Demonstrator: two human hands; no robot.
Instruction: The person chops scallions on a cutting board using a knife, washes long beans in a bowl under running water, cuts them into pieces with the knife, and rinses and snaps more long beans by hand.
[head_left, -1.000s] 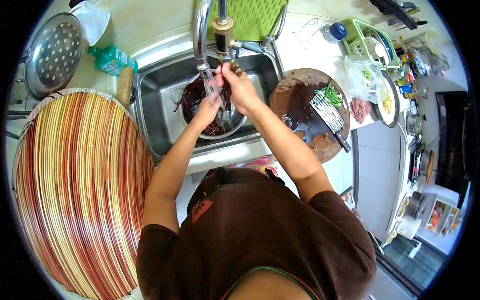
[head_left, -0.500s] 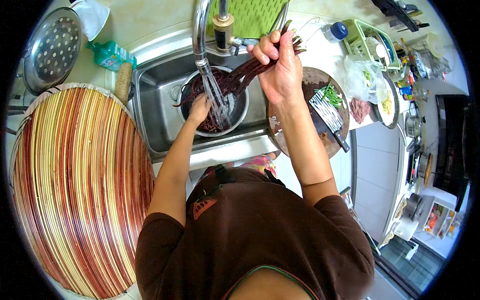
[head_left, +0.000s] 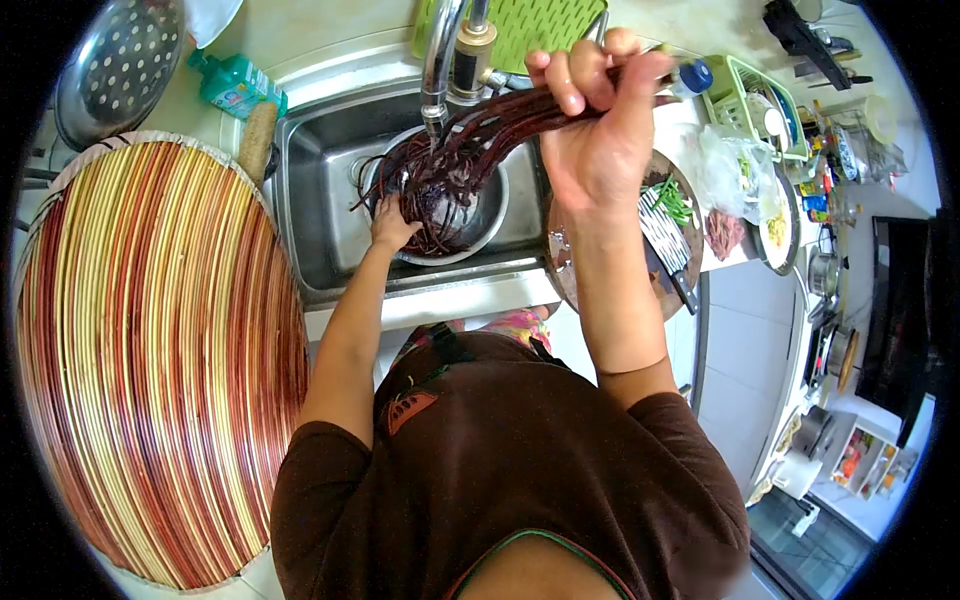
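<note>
A bunch of long, thin dark-red beans (head_left: 510,128) is held up by its stem end in my right hand (head_left: 603,135), the fingers wrapped round it. The strands stretch left under the faucet (head_left: 438,75), and their loose ends hang into a round metal bowl (head_left: 497,215) standing in the sink. My left hand (head_left: 393,224) is inside the bowl's left side, thumb apart from the fingers, touching the strands there. Its fingertips are partly hidden among them. Water shows in the bowl beneath the beans.
Right of the sink (head_left: 310,190), a round chopping board (head_left: 570,270) bears a knife (head_left: 665,240) and cut green pieces (head_left: 675,205). Raw meat (head_left: 724,232), a plastic bag (head_left: 730,175) and a green rack (head_left: 750,90) lie beyond. A large striped round lid (head_left: 160,370) covers the left side.
My right hand has moved right and come nearer the camera, drawing the beans out longer. My left hand has shifted slightly down-left in the bowl. The water stream is less visible.
</note>
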